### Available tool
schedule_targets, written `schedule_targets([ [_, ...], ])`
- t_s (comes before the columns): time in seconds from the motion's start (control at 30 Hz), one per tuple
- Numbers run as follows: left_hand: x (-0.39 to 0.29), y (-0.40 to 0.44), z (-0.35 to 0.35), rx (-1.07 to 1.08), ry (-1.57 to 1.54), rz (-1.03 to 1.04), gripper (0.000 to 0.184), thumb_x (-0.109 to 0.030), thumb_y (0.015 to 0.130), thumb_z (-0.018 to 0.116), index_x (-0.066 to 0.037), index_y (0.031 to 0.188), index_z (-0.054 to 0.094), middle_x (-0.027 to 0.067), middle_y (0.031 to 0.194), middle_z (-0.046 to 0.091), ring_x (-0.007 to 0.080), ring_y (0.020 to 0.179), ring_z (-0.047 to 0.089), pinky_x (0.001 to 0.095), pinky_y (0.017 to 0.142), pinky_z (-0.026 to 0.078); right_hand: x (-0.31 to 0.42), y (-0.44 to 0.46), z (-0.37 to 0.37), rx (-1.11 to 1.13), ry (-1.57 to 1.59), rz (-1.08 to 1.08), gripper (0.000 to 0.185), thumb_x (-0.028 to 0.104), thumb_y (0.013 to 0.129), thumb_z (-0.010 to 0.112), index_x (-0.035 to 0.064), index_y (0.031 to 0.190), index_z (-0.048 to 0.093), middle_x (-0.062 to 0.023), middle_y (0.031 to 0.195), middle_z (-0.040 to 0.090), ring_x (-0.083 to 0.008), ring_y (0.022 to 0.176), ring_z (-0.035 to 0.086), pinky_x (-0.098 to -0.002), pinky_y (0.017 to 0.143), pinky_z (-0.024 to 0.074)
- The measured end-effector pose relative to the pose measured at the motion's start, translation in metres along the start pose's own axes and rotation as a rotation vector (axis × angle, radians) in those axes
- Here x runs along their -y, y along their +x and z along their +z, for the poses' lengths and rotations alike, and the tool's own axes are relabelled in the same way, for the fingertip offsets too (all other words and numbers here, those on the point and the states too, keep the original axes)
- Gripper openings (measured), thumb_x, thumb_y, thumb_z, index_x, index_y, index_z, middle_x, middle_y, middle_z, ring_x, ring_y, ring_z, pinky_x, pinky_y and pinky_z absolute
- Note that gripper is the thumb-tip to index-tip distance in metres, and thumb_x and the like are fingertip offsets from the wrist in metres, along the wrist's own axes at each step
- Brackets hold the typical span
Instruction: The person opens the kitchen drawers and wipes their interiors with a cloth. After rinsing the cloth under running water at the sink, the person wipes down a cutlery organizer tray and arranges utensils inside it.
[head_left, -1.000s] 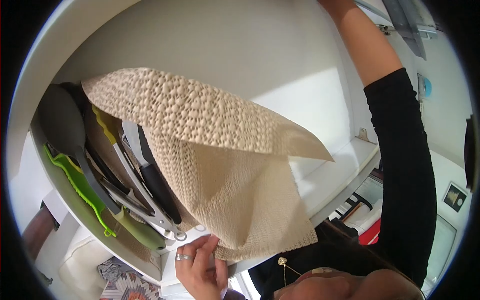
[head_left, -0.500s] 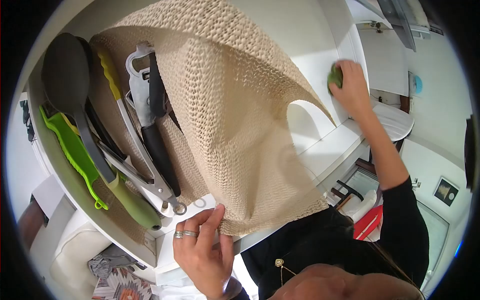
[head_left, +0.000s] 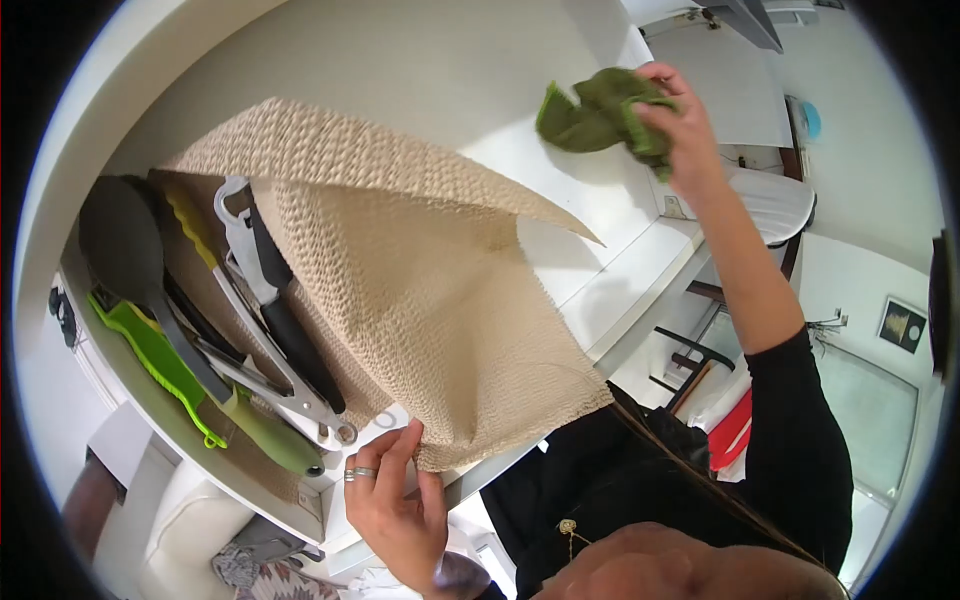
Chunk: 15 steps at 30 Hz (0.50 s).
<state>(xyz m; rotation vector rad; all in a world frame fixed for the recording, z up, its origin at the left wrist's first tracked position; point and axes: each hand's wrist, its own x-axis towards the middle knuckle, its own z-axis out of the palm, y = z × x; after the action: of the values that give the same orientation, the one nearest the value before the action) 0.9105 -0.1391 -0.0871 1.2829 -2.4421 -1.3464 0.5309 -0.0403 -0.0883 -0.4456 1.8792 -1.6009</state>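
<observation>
My left hand [head_left: 395,510], with rings on a finger, pinches the near corner of a beige woven liner [head_left: 430,310] at the drawer's front edge. The liner is lifted and folded over on itself. My right hand [head_left: 680,130] grips a crumpled green cloth [head_left: 600,110] above the white drawer floor. Left of the liner lie a dark spoon [head_left: 122,235] with a green handle, a bright green utensil [head_left: 150,350], metal tongs [head_left: 270,360] and a black-handled tool [head_left: 300,350].
The white drawer wall [head_left: 80,140] curves round the left side. Below the drawer is a pale seat [head_left: 200,515] beside patterned fabric. A red object [head_left: 730,435] and a dark-framed chair are at the right, with a framed picture [head_left: 901,325] on the wall.
My right hand has moved up and left over the drawer, and the green cloth now hangs more unfolded from it. The liner's raised part has dropped lower in view. My left hand keeps its pinch.
</observation>
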Motion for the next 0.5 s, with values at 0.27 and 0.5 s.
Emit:
schedule_targets([
  [0.27, -0.019, 0.006, -0.005, 0.04, 0.015, -0.062, 0.03, 0.003, 0.063, 0.059, -0.002, 0.093, 0.064, 0.0131, 0.09, 0.061, 0.0298, 0.083, 0.057, 0.0359, 0.075, 0.043, -0.011, -0.02, 0.012, 0.57, -1.138, -0.392, 0.044, 0.012, 0.086, 0.054, 0.0077, 0.128, 0.047, -0.0077, 0.136, 0.042, -0.0289, 0.132, 0.028, -0.0415, 0.108, 0.0243],
  [0.5, -0.008, 0.011, -0.01, 0.109, -0.016, -0.063, 0.028, -0.002, 0.068, 0.058, -0.003, 0.096, 0.064, 0.0133, 0.09, 0.061, 0.0308, 0.084, 0.057, 0.0371, 0.075, 0.044, -0.035, 0.056, 0.041, 0.564, -1.215, -0.825, 0.043, 0.01, 0.082, 0.055, 0.0028, 0.123, 0.047, -0.0143, 0.132, 0.043, -0.0351, 0.125, 0.036, -0.0418, 0.103, 0.0319],
])
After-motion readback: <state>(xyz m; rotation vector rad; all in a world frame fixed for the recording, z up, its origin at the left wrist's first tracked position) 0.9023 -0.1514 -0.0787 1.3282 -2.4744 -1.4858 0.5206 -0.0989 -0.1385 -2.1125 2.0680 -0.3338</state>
